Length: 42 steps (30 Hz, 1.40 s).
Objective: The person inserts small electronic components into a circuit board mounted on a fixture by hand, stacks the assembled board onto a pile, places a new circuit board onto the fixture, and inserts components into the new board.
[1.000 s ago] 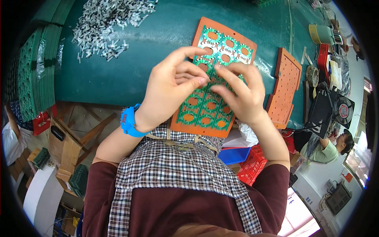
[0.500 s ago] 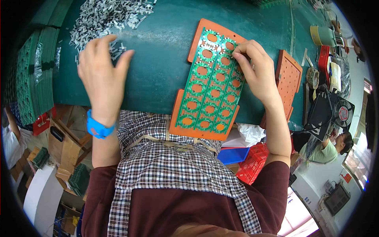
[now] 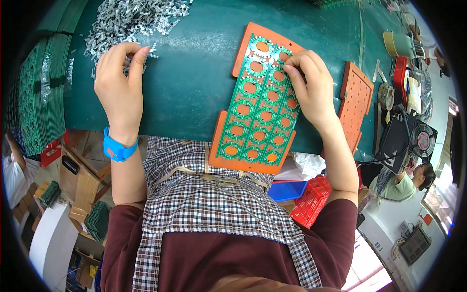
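Closest to the camera is the person's checked apron [image 3: 214, 204] over a dark red top. The bottom of the picture cuts it off.

Just past the apron lies the green board [image 3: 258, 104], full of round holes. It sits on top of an orange tray [image 3: 233, 163]. The board is long and thin. Its long side runs from the table edge near the person up and away, leaning a little to the right. The near end of the tray sticks out over the edge of the green table [image 3: 189, 82]. The board hides most of the tray.

The right hand [image 3: 311, 87] rests on the far right part of the board. Its fingers are bent and the tips press down on the board. The hand hides the holes under it. You cannot tell if it pinches something small.

The left hand [image 3: 119, 82], with a blue watch [image 3: 118, 148] on its wrist, is well apart from the board, at the left. Its thumb and fingers are pinched together at the edge of a heap of small silver parts [image 3: 131, 19]. The parts are too tiny to see if one is between the fingers.

A second orange tray [image 3: 355, 104] lies to the right of the right hand. Far left, a stack of green boards [image 3: 36, 102] bends along the dark rim and is partly cut off.
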Motion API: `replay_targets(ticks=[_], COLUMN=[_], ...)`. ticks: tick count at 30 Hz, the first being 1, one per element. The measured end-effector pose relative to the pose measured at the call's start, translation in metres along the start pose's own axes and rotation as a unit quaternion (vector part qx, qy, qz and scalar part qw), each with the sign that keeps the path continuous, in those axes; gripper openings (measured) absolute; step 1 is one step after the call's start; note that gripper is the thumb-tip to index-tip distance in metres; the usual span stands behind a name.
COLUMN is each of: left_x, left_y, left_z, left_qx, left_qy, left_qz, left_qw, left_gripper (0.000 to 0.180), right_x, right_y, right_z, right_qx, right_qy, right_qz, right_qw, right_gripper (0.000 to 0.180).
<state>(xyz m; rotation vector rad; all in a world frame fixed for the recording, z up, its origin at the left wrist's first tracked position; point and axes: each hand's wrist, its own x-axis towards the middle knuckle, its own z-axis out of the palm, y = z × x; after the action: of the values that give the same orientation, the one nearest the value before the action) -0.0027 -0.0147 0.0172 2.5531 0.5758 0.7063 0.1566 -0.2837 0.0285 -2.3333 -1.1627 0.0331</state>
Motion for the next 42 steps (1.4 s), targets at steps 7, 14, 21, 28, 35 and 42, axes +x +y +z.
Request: replay_targets(ticks=[7, 14, 21, 28, 35, 42], left_x=[-0.017, -0.023, -0.011, -0.003, -0.001, -0.005], left_y=[0.052, 0.082, 0.038, -0.003, -0.004, 0.009], left_z=[0.022, 0.024, 0.007, 0.001, 0.004, 0.001], left_qx=[-0.572, -0.608, -0.017, 0.000, 0.073, -0.294], left_qy=[-0.190, -0.275, -0.030, -0.054, 0.003, -0.025], left_qz=[-0.177, -0.202, 0.017, -0.045, 0.065, -0.142], left_qw=[0.778, 0.716, 0.999, 0.998, 0.995, 0.945], left_gripper=[0.024, 0.035, 0.039, 0.011, 0.010, 0.010], right_x=[-0.014, -0.014, 0.014, 0.025, 0.030, 0.024], right_y=[-0.010, -0.054, -0.011, 0.012, 0.013, 0.014], right_z=[0.003, 0.005, -0.016, -0.016, -0.016, -0.005], right_qx=[-0.116, 0.170, 0.104, 0.094, 0.092, 0.067], right_qy=[0.081, 0.011, 0.016, -0.039, -0.051, 0.000], right_qz=[-0.147, -0.040, 0.037, 0.057, 0.049, 0.040], right_qw=[0.979, 0.985, 0.994, 0.993, 0.993, 0.997], right_gripper=[0.021, 0.028, 0.007, 0.010, 0.011, 0.009])
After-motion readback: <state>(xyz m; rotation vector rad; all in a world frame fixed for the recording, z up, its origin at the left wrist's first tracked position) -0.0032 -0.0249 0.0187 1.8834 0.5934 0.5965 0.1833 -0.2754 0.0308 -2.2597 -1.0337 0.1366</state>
